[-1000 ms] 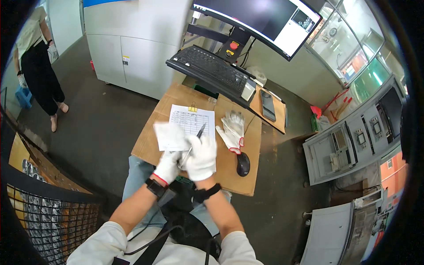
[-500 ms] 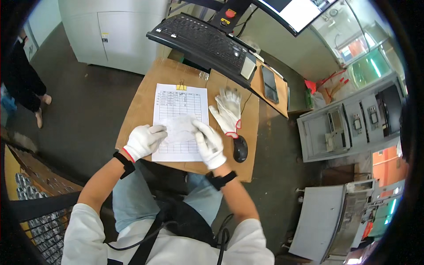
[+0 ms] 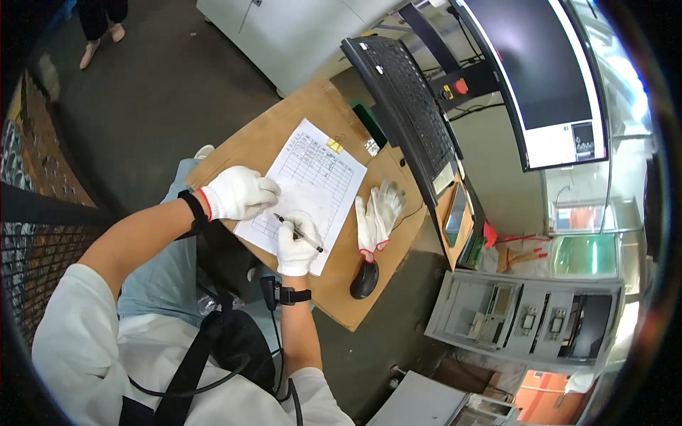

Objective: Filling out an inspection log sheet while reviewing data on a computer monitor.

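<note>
A printed form (image 3: 339,176) with a table grid lies tilted on the cardboard-covered desk, a yellow binder clip (image 3: 334,145) at its upper edge. My right hand (image 3: 297,245), in a white knit glove, grips a dark pen (image 3: 307,236) low over the form. My left hand (image 3: 241,193), gloved in white with a red cuff, rests at the form's left edge. Its fingers are bent and pressed together, and what they hold, if anything, is hidden. A thin whitish slip (image 3: 312,202) lies on the form between my hands.
White gloves (image 3: 380,211) lie right of the form, touching a black mouse (image 3: 364,280). Beyond stand a black keyboard (image 3: 408,96), a monitor (image 3: 540,71) and a red button (image 3: 460,86). A phone (image 3: 455,213) lies on a side ledge. Another person's legs (image 3: 99,21) show at upper left.
The view has turned, so the desk appears tilted. My right hand now has a pen in it. The thin slip, between both hands before, now lies on the form.
</note>
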`<state>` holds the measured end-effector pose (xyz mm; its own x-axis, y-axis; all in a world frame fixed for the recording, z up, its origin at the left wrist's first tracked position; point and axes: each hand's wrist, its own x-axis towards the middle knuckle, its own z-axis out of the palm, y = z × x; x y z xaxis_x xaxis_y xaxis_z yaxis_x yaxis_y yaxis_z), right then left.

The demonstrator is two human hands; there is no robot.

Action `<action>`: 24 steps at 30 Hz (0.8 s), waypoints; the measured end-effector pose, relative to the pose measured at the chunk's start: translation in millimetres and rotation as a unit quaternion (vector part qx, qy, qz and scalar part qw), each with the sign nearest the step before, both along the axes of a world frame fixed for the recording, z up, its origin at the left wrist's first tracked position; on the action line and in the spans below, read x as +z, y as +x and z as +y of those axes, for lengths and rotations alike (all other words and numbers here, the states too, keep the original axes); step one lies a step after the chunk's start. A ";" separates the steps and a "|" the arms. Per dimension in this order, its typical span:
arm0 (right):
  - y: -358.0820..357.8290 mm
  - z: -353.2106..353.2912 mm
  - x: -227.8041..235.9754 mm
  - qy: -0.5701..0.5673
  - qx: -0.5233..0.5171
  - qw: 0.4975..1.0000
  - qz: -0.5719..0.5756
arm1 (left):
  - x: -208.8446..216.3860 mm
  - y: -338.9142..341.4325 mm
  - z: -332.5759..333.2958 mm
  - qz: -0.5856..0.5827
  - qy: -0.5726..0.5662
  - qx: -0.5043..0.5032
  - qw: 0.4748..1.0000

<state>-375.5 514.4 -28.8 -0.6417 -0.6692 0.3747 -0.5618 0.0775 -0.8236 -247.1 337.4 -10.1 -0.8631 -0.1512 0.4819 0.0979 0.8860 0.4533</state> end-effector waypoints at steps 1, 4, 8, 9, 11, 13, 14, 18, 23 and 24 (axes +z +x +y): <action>1.0 -0.5 2.0 0.011 -0.007 1.000 0.004 | -0.9 -0.2 0.9 0.002 -0.001 -0.001 1.000; 3.9 -2.4 9.7 0.024 0.030 0.999 -0.021 | -1.9 -1.3 2.7 -0.014 -0.008 0.012 1.000; 1.1 -0.6 3.6 0.030 0.008 1.000 -0.003 | -1.7 -3.1 3.1 -0.007 -0.009 0.013 1.000; -0.1 -0.1 2.0 0.026 0.010 1.000 -0.011 | -1.4 -3.4 3.1 -0.011 -0.015 0.014 1.000; -1.6 1.5 2.3 0.023 0.010 1.000 -0.018 | -1.5 -5.0 3.9 -0.014 -0.020 0.013 1.000; -1.8 0.0 3.5 0.017 0.013 0.999 -0.024 | -1.8 -5.7 3.5 -0.008 -0.015 0.013 1.000; -0.2 -1.3 4.4 0.019 0.014 0.999 -0.025 | -2.3 -4.5 2.8 -0.008 -0.013 0.014 1.000; 0.7 0.3 2.7 0.022 0.007 1.000 -0.018 | -1.2 -3.7 3.2 -0.016 -0.011 0.011 1.000; -1.1 4.4 -2.2 0.037 -0.008 0.999 -0.015 | -2.3 -3.6 3.2 -0.005 -0.009 0.010 1.000; -2.8 4.2 -5.6 0.020 -0.024 0.996 -0.079 | -2.5 -2.8 3.2 -0.004 -0.008 0.008 1.000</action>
<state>-378.3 518.7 -34.5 -0.7221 -0.6489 0.2398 -0.4195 0.1351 -0.8976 -249.9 340.6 -12.7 -0.8643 -0.1575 0.4778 0.0799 0.8947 0.4394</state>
